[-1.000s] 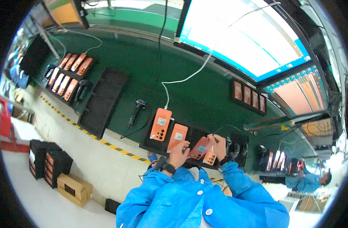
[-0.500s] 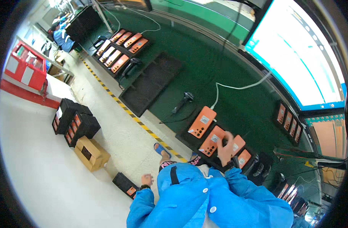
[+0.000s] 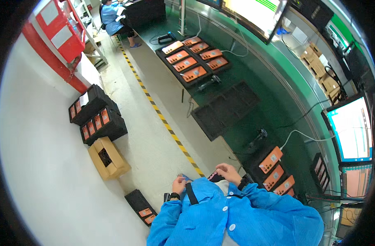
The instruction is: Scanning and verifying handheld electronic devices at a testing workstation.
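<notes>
right hand (image 3: 227, 172) now off the tray of orange devices (image 3: 273, 174), grasping a small dark device (image 3: 215, 176) | left hand (image 3: 179, 184) at chest, grip unclear

Place: you are standing on an electronics assembly or test line in a factory.
Desk: a long green desk (image 3: 253, 119) runs past you, with black trays (image 3: 226, 107) on it.
Products: rows of identical orange devices (image 3: 194, 73) sit in the trays, more near you (image 3: 271, 160).
Screens: bright monitors (image 3: 351, 131) stand along the desk's far side, cables trailing to them.
Floor: a yellow-and-black striped line (image 3: 167, 123) marks the grey floor; stacked black crates (image 3: 98, 119) and a cardboard box (image 3: 108, 158) rest there.
Clothing: you wear a blue work smock (image 3: 236, 215); another person in blue (image 3: 113, 14) sits farther up the line.
</notes>
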Demonstrator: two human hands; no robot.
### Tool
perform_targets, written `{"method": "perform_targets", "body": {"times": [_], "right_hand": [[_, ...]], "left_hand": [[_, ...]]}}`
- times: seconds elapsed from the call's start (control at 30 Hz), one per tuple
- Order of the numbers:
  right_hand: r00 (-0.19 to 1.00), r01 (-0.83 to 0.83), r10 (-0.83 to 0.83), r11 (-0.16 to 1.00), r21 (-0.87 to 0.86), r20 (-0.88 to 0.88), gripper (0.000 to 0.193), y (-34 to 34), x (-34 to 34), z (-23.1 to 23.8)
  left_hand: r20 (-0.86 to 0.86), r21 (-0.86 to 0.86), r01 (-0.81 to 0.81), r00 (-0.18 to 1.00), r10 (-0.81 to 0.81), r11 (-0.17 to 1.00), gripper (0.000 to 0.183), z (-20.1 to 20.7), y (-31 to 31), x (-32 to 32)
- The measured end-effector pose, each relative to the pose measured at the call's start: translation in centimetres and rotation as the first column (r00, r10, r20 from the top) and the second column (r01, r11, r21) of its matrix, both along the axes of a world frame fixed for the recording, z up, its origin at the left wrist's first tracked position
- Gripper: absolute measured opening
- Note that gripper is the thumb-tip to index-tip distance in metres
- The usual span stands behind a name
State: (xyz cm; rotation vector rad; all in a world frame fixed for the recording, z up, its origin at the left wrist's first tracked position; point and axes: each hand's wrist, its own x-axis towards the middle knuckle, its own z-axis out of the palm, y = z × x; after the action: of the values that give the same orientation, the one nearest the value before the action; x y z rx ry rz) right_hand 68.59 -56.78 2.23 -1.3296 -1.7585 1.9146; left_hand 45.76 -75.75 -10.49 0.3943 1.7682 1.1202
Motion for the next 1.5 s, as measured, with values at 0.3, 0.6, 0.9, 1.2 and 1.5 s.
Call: {"method": "perform_targets", "body": {"times": [0.3, 0.6, 0.9, 1.2, 1.5], "right_hand": [[0.985, -0.119, 0.118, 0.993, 0.004, -0.123, 0.022, 5.1, -17.7, 2.6], [0.990, -0.089, 0.074, 0.989, -0.118, -0.124, 0.022, 15.9, -35.3, -3.1], [0.969, 0.125, -0.141, 0.988, -0.087, -0.202, 0.023, 29.9, -48.1, 2.2], [0.814, 0.577, -0.576, 0.817, -0.001, -0.073, 0.020, 37.8, -49.7, -1.0], [0.532, 0.803, -0.839, 0.542, -0.250, -0.113, 0.026, 47.3, -56.4, 6.9]], "left_hand": [[0.061, -0.098, -0.136, 0.988, 0.142, 0.986, 0.015, -4.6, -5.0, -12.0], [-0.147, -0.406, -0.186, 0.980, 0.137, 0.895, 0.017, -11.2, -8.5, -27.0], [-0.008, -0.182, -0.206, 0.978, 0.208, 0.961, 0.020, 2.1, 21.0, -44.9], [-0.014, 0.211, 0.308, 0.950, -0.312, 0.928, 0.012, 1.6, 51.9, -53.8], [-0.714, 0.042, 0.795, 0.447, -0.539, 0.605, 0.045, 10.9, 71.3, -52.8]]}}
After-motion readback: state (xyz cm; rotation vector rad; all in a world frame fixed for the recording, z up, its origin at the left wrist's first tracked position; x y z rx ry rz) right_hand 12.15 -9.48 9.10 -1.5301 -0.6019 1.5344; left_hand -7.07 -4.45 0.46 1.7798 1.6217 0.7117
